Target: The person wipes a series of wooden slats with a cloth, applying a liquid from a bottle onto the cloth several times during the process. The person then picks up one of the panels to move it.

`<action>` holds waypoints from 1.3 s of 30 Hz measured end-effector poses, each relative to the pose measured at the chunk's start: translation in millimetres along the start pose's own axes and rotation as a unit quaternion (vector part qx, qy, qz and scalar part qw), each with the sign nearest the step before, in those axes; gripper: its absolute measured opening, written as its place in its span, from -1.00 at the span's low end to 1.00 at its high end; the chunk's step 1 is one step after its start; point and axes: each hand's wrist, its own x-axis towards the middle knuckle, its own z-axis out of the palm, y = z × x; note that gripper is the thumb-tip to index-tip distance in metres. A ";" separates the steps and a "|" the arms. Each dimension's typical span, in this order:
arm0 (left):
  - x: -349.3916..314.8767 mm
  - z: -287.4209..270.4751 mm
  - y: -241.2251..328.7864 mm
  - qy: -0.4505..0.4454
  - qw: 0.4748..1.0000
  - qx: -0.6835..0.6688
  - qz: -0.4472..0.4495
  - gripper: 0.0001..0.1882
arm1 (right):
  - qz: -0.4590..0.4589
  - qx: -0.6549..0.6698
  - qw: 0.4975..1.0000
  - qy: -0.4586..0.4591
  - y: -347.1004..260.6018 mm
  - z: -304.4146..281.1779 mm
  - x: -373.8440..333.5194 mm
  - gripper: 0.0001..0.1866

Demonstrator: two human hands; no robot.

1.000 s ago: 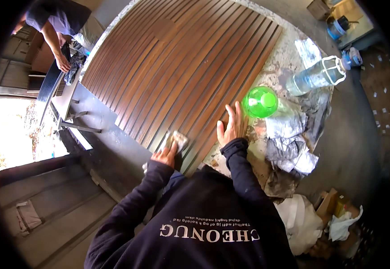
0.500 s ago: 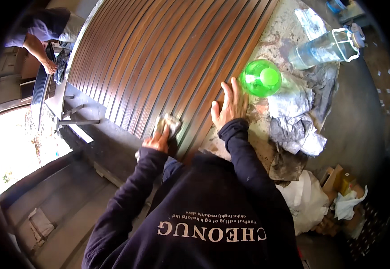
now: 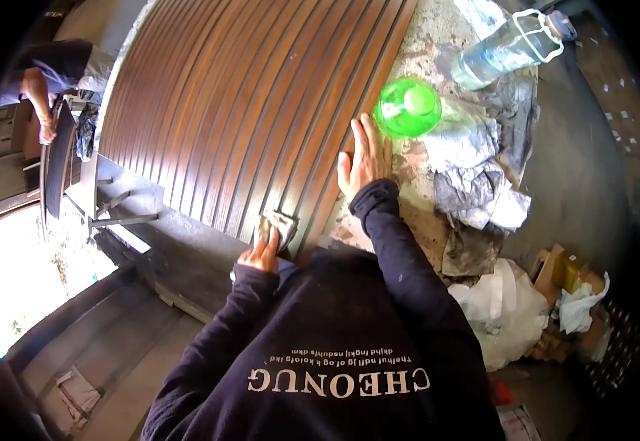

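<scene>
A brown wood-grain slatted panel (image 3: 261, 110) with dark grooves lies in front of me. My left hand (image 3: 262, 253) presses a folded, stained rag (image 3: 281, 225) onto the slats at the panel's near end, fingers on top of the cloth. Along the panel's right edge my right hand (image 3: 367, 158) rests flat, fingers stretched out and holding nothing. Just beyond its fingertips stands a green bottle (image 3: 408, 108) with a green cap, on the stained table top (image 3: 412, 176).
Right of the green bottle lie crumpled grey-white cloths (image 3: 474, 162). A large clear bottle (image 3: 496, 55) with a white handle lies behind them. A white plastic bag (image 3: 500, 312) and cardboard boxes (image 3: 555, 275) sit low on the right. At far left another person's hand (image 3: 48, 132) touches a dark panel (image 3: 55, 173).
My view has shifted slightly. My left hand and the rag have slid a little toward me along the slats. My right hand stays flat by the panel's edge.
</scene>
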 end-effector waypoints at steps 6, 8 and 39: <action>155.4 -2.5 14.5 -0.043 0.998 -0.039 -0.013 -0.54 | -0.012 0.012 1.000 0.013 -5.4 0.1 1.5 -0.35; 175.9 -18.8 28.3 -0.042 0.998 -0.044 -0.030 -0.57 | -0.035 0.020 0.999 -0.004 -0.3 -0.6 1.6 -0.35; 207.3 -8.3 46.3 -0.027 0.999 -0.012 0.027 -0.50 | -0.092 0.019 0.996 -0.001 13.6 -18.8 -1.0 -0.39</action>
